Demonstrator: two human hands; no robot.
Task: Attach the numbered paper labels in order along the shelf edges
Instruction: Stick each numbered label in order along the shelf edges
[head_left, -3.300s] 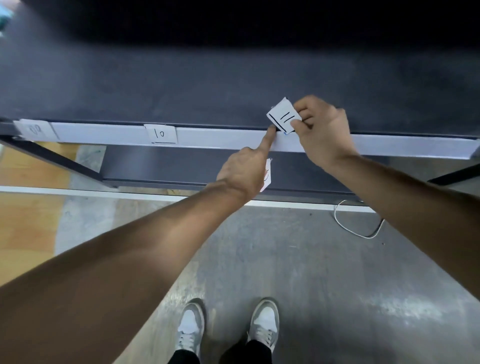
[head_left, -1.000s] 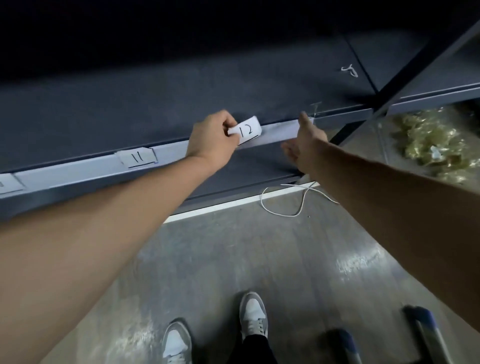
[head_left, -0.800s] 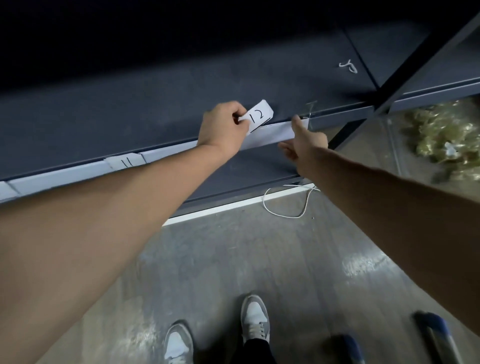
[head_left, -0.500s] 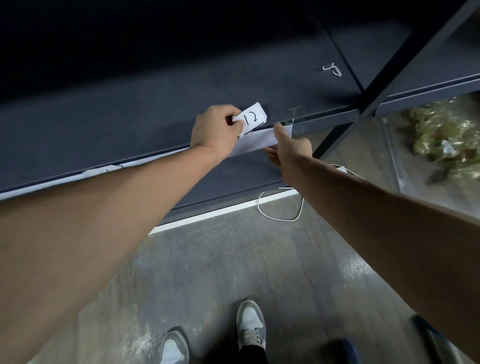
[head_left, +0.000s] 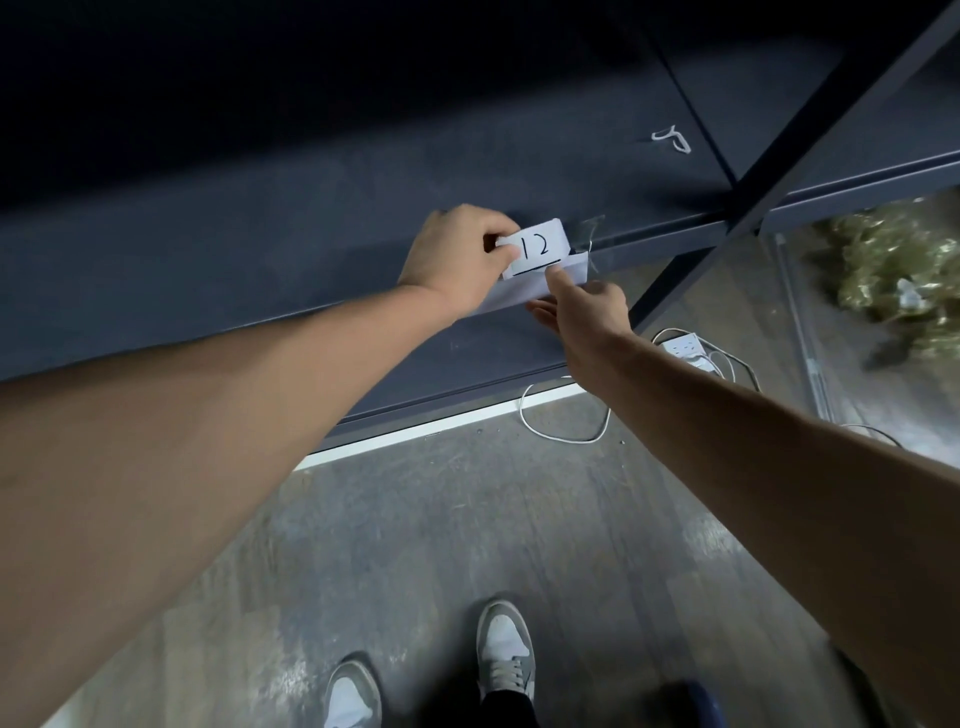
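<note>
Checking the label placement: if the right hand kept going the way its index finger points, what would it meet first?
The right hand already meets the bottom edge of the 12 label; beyond, probably the dark shelf.

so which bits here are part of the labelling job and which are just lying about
Part of the job:
- label 12, pinched in the left hand
- right hand, fingertip on the label's lower edge
- white strip on the shelf edge

Lying about:
- power strip
- white cable
- greenish pile
- white scrap

dark upright post right, shelf top bare
</note>
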